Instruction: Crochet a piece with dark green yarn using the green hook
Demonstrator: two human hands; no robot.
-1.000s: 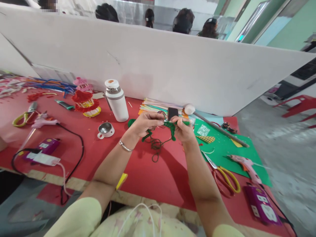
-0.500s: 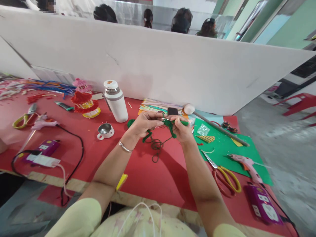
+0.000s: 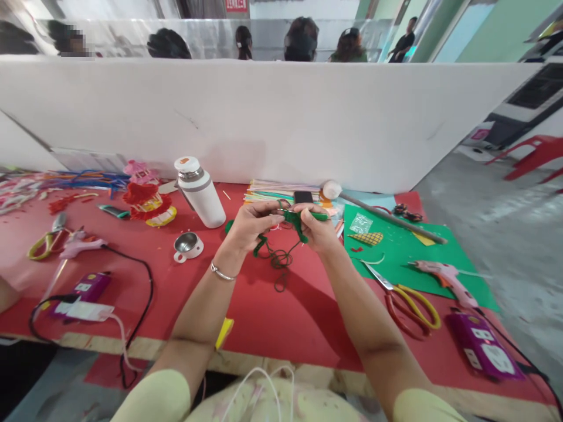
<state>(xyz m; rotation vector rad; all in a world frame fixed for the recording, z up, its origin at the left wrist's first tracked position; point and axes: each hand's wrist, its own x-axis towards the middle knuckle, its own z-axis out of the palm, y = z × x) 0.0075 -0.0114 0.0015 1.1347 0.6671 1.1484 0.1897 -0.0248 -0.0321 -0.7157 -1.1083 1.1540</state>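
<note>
Both hands pinched shut on the green crochet piece [image 3: 295, 221], just right of the white flask [image 3: 197, 192]: left hand [image 3: 250, 225] on yarn, right hand [image 3: 317, 230] gripping the hook. Soft, light, floppy; probably best held close to the stitches.

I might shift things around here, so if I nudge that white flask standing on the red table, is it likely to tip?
The white flask probably tips fairly easily: it stands tall and narrow. It would likely roll, being round.
</note>
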